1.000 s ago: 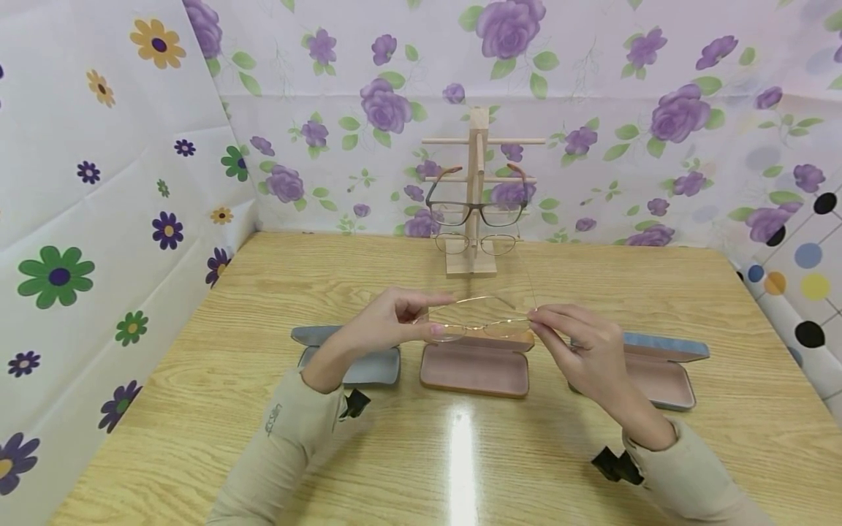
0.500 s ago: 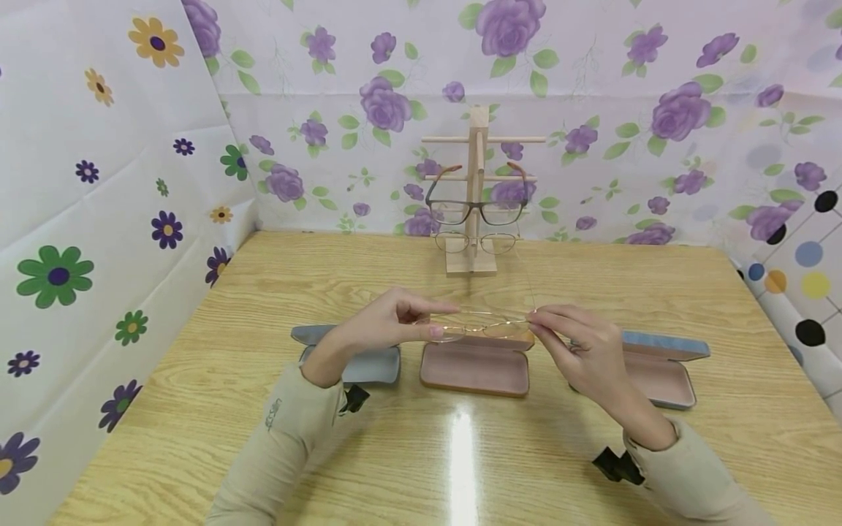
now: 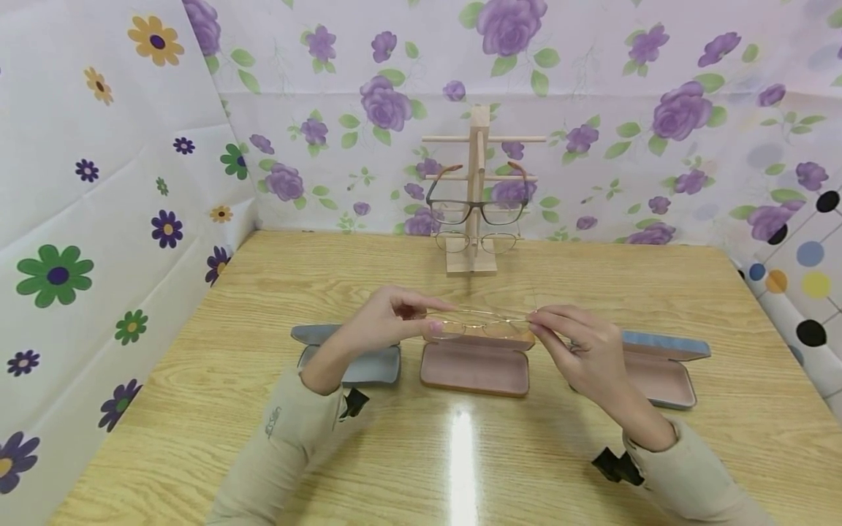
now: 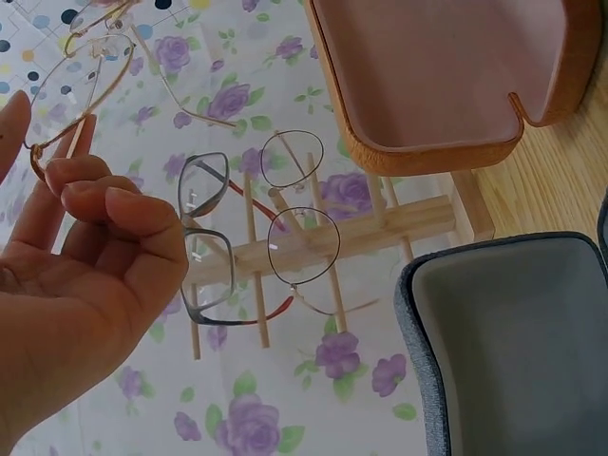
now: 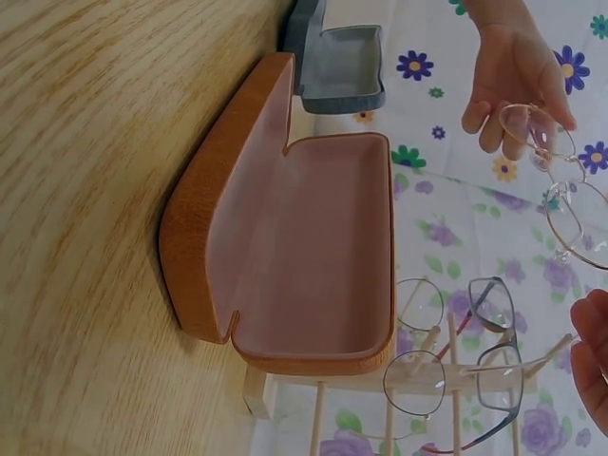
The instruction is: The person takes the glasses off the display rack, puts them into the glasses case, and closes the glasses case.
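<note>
Thin gold-rimmed glasses [image 3: 503, 331] are held level between both hands, above the middle case. My left hand [image 3: 378, 325] grips their left end between thumb and forefinger, the forefinger stretched along the folded temple. At the other end, my right hand [image 3: 585, 347] pinches the frame near the hinge with thumb and fingertips. In the left wrist view one temple of the glasses [image 4: 81, 81] still sticks out from the frame. Beneath them an orange-brown glasses case [image 3: 475, 371] lies open, its pink lining showing and nothing visible inside.
Two blue glasses cases stand open, one at left [image 3: 375, 367] and one at right [image 3: 664, 380], partly behind the hands. A wooden glasses stand [image 3: 479, 146] at the back carries dark-framed glasses [image 3: 503, 213] and thin round metal-rimmed glasses [image 3: 498, 245]. Floral cloth [image 3: 368, 58] hangs behind the table.
The left temple of the gold-rimmed glasses has swung down and in, and now lies close along the lenses. Both hands have stayed nearly in place.
</note>
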Demonstrator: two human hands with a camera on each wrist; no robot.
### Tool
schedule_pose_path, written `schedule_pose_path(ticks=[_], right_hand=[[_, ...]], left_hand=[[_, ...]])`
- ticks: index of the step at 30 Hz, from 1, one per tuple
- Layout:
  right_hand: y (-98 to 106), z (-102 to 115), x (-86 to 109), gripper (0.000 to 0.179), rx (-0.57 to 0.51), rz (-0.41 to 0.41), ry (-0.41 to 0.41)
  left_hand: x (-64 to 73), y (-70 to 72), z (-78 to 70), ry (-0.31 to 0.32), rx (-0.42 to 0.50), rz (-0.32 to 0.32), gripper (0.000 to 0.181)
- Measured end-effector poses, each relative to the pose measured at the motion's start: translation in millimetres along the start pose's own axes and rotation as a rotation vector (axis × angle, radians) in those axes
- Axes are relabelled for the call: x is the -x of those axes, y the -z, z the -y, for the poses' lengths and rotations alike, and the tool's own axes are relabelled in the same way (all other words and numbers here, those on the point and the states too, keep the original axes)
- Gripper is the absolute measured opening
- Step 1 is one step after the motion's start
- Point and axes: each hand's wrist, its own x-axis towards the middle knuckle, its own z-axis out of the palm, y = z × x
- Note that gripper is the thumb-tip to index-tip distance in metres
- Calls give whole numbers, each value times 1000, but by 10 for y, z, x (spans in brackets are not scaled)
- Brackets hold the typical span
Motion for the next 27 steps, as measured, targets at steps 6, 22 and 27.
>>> schedule_pose_path(ticks=[6, 22, 27], right_hand=[[-6, 19, -10, 36, 3, -9, -4], [17, 32, -24, 31, 2, 17, -56], [14, 28, -23, 29, -21, 26, -67]], left_hand=[[32, -2, 18, -41, -10, -73, 24], [87, -26, 58, -104, 49, -96, 20], [96, -37, 67, -107, 77, -97, 19]])
